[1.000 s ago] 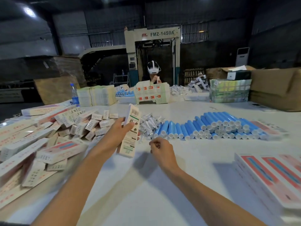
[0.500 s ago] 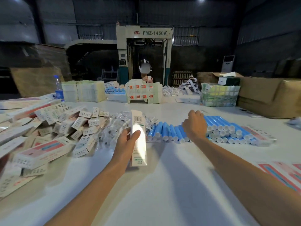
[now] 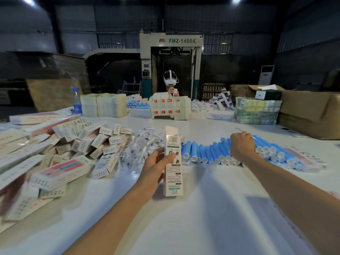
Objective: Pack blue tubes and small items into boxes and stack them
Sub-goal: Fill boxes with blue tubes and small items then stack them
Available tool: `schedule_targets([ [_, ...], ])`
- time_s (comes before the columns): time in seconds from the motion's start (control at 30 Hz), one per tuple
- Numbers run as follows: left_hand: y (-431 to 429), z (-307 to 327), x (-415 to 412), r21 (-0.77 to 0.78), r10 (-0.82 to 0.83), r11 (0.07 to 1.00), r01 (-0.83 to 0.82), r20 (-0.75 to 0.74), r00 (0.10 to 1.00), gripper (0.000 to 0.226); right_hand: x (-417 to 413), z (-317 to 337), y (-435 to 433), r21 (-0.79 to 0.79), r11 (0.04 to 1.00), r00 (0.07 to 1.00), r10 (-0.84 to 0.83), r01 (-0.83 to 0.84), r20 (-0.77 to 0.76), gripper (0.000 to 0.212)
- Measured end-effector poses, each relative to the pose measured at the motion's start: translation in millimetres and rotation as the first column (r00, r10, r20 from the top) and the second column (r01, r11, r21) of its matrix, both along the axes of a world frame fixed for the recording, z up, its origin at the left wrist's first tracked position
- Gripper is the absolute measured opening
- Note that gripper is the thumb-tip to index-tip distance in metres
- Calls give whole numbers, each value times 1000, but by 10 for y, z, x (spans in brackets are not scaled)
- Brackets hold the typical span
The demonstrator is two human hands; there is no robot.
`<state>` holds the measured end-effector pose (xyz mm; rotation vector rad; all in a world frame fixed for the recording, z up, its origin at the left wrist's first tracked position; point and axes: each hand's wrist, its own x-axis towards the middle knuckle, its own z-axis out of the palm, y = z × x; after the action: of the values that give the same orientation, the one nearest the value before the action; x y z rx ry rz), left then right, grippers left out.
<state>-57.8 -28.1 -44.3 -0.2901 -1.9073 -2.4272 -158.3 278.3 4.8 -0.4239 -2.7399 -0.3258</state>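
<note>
Table (image 3: 184, 227): packets (image 3: 142, 144) behind held box (image 3: 173, 181), carton pile (image 3: 82, 142) left, blue tubes (image 3: 206, 153) right.

left hand (image 3: 153, 167) bare | right hand (image 3: 241, 145) bare | forearms (image 3: 110, 216) bare to frame edge

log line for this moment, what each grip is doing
left grip: holds box upright, top flap open | right grip: fingers curled on blue tubes | stage: tube not yet in box
</note>
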Motion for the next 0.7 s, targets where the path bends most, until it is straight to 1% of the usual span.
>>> schedule_targets([
  [0.07,-14,-7,4,1,11,1000,-11,9,1000,32,20,12,-44,-4,1000,1000,9,-9,-7,31],
  [0.1,-21,-6,10,-8,16,1000,-16,3,1000,32,30,21,-76,-28,1000,1000,11,-12,-23,32],
  [0.13,-26,-4,14,-24,17,1000,-18,-8,1000,32,43,42,-107,-85,996,998,15,-20,-54,34],
  [0.2,-24,0,16,-57,12,998,-14,-34,999,37,84,165,-197,-292,952,990,48,-86,-133,35],
  [0.23,-19,11,19,-66,6,998,-9,-48,999,43,119,262,-264,-428,889,978,89,-164,-190,29],
  [0.27,-13,21,23,-69,0,998,-4,-58,998,49,161,362,-344,-563,784,956,126,-260,-266,20],
  [0.3,-6,31,29,-70,-5,998,0,-66,998,54,225,472,-441,-686,634,928,155,-356,-338,14],
  [0.33,0,39,35,-69,-8,998,2,-75,997,56,303,587,-550,-769,451,890,189,-453,-414,18],
  [0.37,2,47,46,-69,-8,998,2,-81,997,58,401,705,-679,-804,256,842,226,-537,-490,24],
  [0.4,4,56,60,-71,-10,997,4,-85,996,58,496,813,-807,-796,60,779,263,-602,-569,25],
  [0.43,4,65,74,-72,-11,997,5,-90,996,58,590,906,-927,-763,-110,714,290,-637,-637,19],
  [0.47,3,70,86,-69,-10,998,4,-95,995,57,670,967,-1035,-723,-241,658,302,-647,-690,11],
  [0.5,4,75,100,-66,-8,998,1,-97,995,57,733,1002,-1127,-685,-333,617,298,-647,-728,12],
  [0.53,10,88,112,-60,-4,998,-2,-92,996,56,778,1013,-1191,-659,-392,591,296,-642,-751,23],
  [0.57,17,97,127,-53,-2,999,-2,-84,996,56,803,1003,-1231,-650,-419,576,304,-634,-759,33],
  [0.6,22,101,139,-54,-1,999,-4,-81,997,55,810,961,-1257,-657,-407,574,320,-635,-754,42],
  [0.63,21,102,147,-66,-1,998,-5,-87,996,53,801,900,-1266,-672,-360,580,341,-647,-740,51],
  [0.7,14,103,164,-90,-15,996,6,-107,994,48,781,763,-1253,-709,-216,616,368,-671,-696,76],
])
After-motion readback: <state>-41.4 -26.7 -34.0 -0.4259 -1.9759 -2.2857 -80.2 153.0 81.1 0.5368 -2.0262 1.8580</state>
